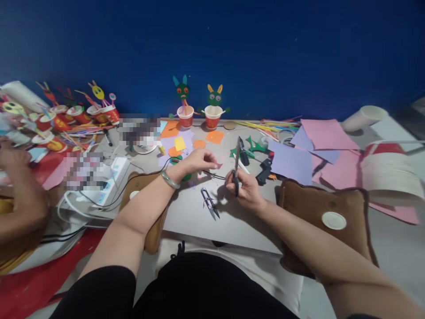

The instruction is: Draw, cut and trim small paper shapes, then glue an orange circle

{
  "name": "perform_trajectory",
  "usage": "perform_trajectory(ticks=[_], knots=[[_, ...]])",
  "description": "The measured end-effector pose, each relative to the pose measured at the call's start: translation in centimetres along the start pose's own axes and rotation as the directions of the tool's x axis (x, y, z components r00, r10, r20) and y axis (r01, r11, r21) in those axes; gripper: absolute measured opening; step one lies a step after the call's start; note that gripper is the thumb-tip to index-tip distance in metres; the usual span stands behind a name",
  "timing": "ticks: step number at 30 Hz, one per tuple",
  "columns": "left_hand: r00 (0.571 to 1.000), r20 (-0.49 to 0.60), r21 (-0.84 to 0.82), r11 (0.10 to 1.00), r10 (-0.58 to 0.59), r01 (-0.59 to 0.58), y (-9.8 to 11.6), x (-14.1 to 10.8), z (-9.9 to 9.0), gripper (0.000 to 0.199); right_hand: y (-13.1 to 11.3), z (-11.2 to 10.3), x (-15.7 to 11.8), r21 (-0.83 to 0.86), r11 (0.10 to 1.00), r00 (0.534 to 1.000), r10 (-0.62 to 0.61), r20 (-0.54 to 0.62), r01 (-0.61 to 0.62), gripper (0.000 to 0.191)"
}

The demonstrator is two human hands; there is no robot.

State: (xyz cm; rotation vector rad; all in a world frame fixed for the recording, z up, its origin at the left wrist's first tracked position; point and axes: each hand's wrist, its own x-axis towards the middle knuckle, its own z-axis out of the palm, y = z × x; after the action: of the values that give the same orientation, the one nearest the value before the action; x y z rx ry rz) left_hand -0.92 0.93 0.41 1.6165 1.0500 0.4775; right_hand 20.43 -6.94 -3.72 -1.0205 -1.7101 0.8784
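Observation:
My left hand, with a bangle on its wrist, pinches a small pink paper piece above the table. Just to its right, my right hand grips a pair of scissors with the blades pointing up and away. The paper and the blades are apart. Below both hands, a pair of thread snips lies on the table. A black glue gun and green paper cutouts rest beyond my right hand. Orange, yellow and purple paper pieces lie beyond my left hand.
Two red paper cups bearing green paper faces stand by the blue wall. Purple and pink sheets and a stack of paper cups lie right. A power strip and another person's arm are left. Brown cushions flank the table's front.

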Motion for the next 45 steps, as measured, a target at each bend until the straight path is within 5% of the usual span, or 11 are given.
perform_trajectory(ticks=[4, 11, 21, 31, 45], knots=[[0.987, -0.152, -0.289, 0.954, 0.041, -0.084, 0.4, 0.2, 0.2, 0.027, 0.2, -0.1, 0.1, 0.001, 1.0, 1.0, -0.019, -0.011, 0.019, 0.052], [0.98, -0.191, -0.508, 0.848, 0.061, -0.152, 2.3, -0.7, 1.0, 0.023, -0.2, 0.1, -0.1, 0.02, 0.999, 0.998, 0.033, -0.059, -0.032, 0.044], [0.956, -0.293, -0.581, 0.793, 0.003, -0.18, 3.5, -1.3, 2.0, 0.018, -1.3, 0.3, 0.2, 0.058, 0.993, 0.993, 0.101, 0.065, -0.105, 0.052], [0.959, -0.27, -0.683, 0.718, -0.081, -0.132, 4.7, -2.2, 3.8, 0.02, -1.4, 0.1, 0.2, 0.07, 0.982, 0.976, 0.165, 0.139, -0.176, 0.063], [0.966, -0.258, -0.725, 0.66, 0.009, -0.199, 4.0, -2.2, 4.3, 0.023, -1.5, 0.1, 0.1, 0.136, 0.962, 0.961, 0.211, 0.181, -0.237, 0.068]])
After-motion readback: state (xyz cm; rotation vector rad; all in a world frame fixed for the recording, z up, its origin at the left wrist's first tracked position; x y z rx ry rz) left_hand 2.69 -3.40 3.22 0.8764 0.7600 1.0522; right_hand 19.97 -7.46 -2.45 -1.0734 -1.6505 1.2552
